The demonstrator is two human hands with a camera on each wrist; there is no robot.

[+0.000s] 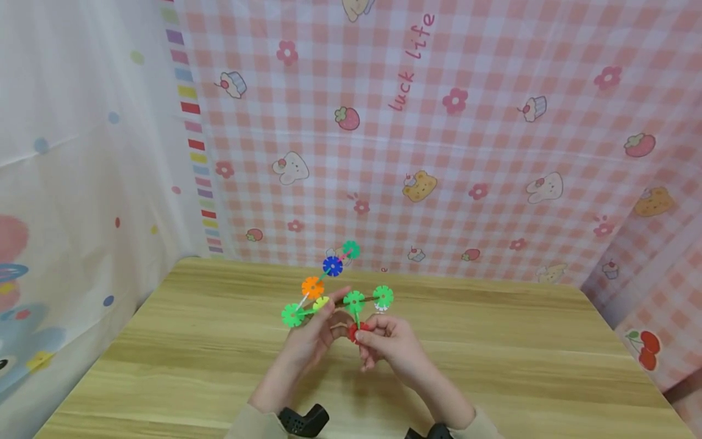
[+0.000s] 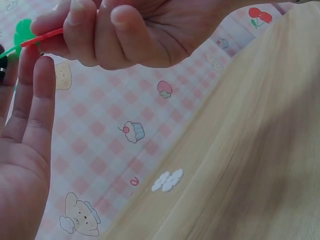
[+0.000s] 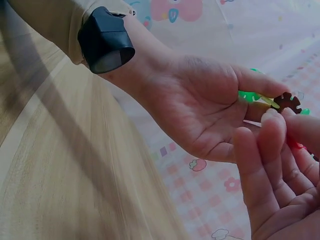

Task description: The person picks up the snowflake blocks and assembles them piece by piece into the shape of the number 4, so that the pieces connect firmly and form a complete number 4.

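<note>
Both hands hold up a linked chain of notched plastic snowflake discs above the table. My left hand [image 1: 314, 340] grips its lower left part, thumb at the yellow disc [image 1: 321, 303]. A brown disc [image 3: 287, 102] shows by that hand's fingertips in the right wrist view. With thumb and fingers, my right hand [image 1: 393, 339] pinches a red disc [image 1: 353, 333], which hangs below a green disc [image 1: 354, 302]. From the left hand the chain climbs through an orange disc [image 1: 312, 287] and a blue disc [image 1: 332, 266] to a green one at the top.
White snowflake discs [image 2: 168, 181] lie on the wooden table [image 1: 493, 353] beyond the hands. Another green disc [image 1: 383, 297] ends the chain's right branch. A pink checked cloth [image 1: 439, 140] hangs behind the table, and a white cloth [image 1: 99, 171] is at the left.
</note>
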